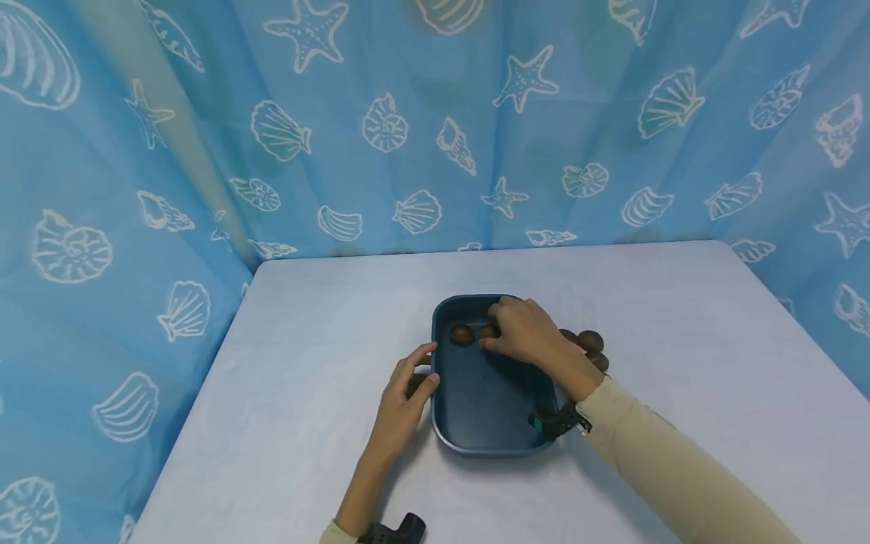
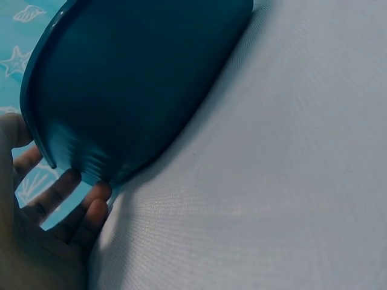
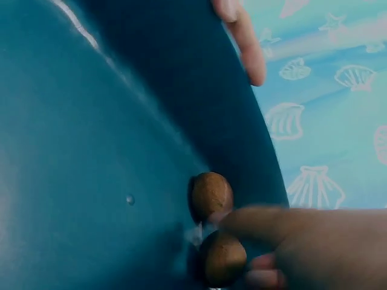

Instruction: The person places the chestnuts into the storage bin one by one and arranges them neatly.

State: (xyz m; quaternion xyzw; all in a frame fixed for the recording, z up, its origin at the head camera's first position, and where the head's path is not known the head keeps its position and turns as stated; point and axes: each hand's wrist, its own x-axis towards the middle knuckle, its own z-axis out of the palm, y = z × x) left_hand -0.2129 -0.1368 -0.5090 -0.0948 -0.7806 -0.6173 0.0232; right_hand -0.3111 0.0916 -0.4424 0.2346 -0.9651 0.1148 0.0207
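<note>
At the far end of the tray (image 1: 492, 404), a brown nut (image 1: 487, 332) is loosely pinched by the curled right hand (image 1: 523, 330), its wall touched by the spread left hand (image 1: 399, 400), and the neighbouring nut (image 1: 461, 335) could be sent rolling if brushed.

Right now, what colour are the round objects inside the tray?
The round objects are brown; the right wrist view shows them best.

you have room over lower left of tray (image 1: 472, 412), mid-frame, and over table (image 1: 292, 363) at frame's left. in your way: left hand (image 1: 401, 400) at left rim, right hand (image 1: 523, 331) over upper right, black strap (image 1: 561, 420) over lower right corner, brown balls (image 1: 590, 341) beyond right rim.
</note>
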